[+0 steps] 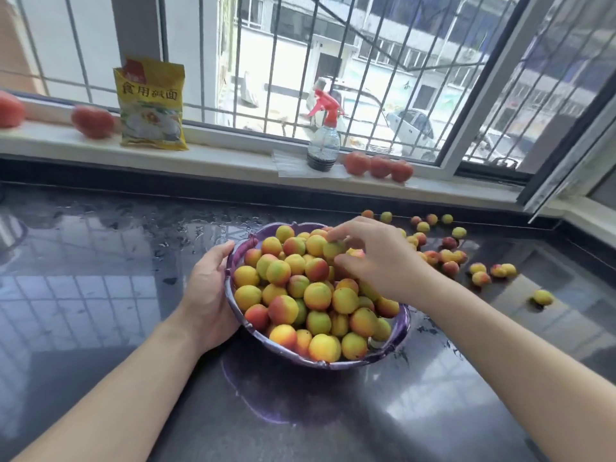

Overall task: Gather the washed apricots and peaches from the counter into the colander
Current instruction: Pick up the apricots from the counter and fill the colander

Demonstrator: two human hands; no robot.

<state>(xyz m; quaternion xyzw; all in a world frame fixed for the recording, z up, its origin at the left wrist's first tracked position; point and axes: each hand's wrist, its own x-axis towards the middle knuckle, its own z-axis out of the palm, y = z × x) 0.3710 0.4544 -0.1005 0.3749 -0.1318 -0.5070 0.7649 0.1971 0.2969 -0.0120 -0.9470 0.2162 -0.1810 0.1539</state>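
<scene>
The colander (233, 261) at frame centre is heaped with fruit (316, 295); about twenty loose fruits (450, 255) remain unloaded at right. Its rim is gripped by the left hand (208, 295). The right hand (373, 258) is curled over the pile; whether fruit is held cannot be told.

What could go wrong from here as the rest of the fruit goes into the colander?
The colander is already heaped above its rim, so fruit dropped by the right hand may roll off the pile. The counter is wet, so the colander could slide if the left hand lets go. The loose fruit near the far right could roll away when reached for.
</scene>
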